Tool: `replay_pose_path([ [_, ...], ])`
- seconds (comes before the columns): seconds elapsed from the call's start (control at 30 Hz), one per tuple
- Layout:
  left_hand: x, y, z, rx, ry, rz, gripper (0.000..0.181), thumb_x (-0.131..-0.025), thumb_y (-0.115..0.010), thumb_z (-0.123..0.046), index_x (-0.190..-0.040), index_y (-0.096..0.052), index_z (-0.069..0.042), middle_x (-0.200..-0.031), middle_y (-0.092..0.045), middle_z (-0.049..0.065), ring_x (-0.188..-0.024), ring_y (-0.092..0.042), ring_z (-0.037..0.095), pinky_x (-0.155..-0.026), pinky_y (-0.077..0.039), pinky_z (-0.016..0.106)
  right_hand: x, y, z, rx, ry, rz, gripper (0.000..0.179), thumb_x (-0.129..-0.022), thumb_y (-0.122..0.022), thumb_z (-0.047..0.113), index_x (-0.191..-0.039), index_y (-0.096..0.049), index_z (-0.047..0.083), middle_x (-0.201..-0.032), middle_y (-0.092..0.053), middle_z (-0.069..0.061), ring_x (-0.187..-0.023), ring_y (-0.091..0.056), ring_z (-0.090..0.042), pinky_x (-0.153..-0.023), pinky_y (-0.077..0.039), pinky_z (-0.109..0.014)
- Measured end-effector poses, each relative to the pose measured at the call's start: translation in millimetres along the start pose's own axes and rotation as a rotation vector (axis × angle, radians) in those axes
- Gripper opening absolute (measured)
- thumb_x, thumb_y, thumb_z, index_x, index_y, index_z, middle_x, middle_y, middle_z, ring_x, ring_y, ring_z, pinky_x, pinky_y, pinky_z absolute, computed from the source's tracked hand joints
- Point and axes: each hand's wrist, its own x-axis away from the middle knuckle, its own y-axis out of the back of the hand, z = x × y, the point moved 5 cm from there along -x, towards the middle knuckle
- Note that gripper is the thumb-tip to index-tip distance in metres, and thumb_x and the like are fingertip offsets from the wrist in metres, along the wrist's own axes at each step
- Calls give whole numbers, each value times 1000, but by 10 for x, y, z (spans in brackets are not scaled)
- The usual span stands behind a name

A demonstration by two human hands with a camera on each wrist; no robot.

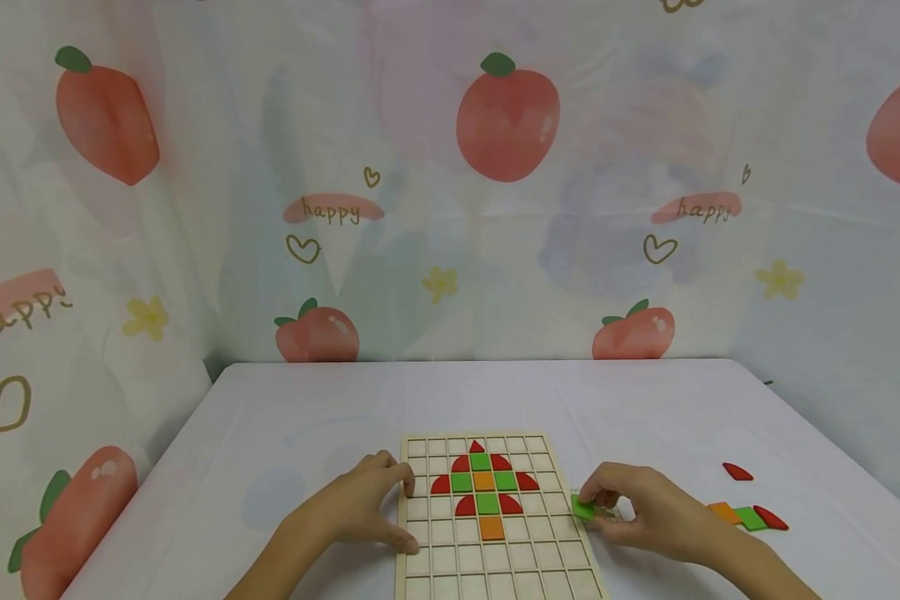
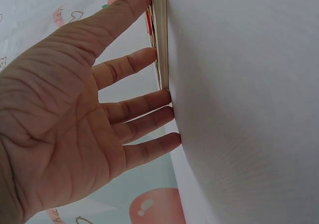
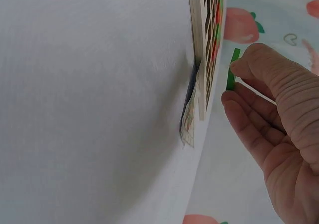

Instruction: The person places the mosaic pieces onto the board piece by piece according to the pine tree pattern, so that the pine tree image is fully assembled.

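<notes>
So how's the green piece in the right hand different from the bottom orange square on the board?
The held piece is green; the bottom square is orange. The right hand pinches the held piece, while the bottom square lies on the board. The held piece is partly covered; the bottom square's whole top shows. Both are flat pieces.

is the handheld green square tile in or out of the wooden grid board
Out: the right hand pinches the green tile apart from the wooden grid board.

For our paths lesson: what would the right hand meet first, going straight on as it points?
The board, most likely; depth is unclear, so the right hand and its tile might pass over.
</notes>
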Motion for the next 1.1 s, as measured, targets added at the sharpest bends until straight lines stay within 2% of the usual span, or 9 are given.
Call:
replay_pose_path([
  [0.2,4,1,-1,1,-4,5,53,-68,-94,-45,-102,-59,-23,-111,-52,-2,-104,-50,20,-89,-52,47,-130,-112,97,-35,-11,40,36,-79,-78,-4,-102,-66,21,-99,-66,13,-81,-62,-4,-70,-54,-24],
  [0.37,0,5,-4,10,1,10,53,-68,-95,-43,-102,-60,-23,-112,-53,-2,-105,-50,21,-91,-52,48,-235,-201,174,-37,-27,102,30,-83,-79,2,-101,-66,23,-98,-64,17,-84,-61,-2,-72,-54,-23],
  [0.6,-5,2,2,11,-4,7,53,-68,-95,-44,-102,-59,-23,-111,-52,-3,-105,-50,20,-90,-52,47,-347,-306,274,-4,40,118,31,-82,-79,2,-99,-67,24,-97,-62,17,-85,-58,-1,-73,-52,-20],
  [1.1,-6,-5,9,9,4,8,53,-68,-94,-46,-103,-60,-24,-111,-52,-4,-105,-50,19,-89,-52,46,-505,-484,359,49,80,215,20,-85,-77,1,-93,-71,19,-96,-63,14,-82,-55,3,-72,-49,-15],
])
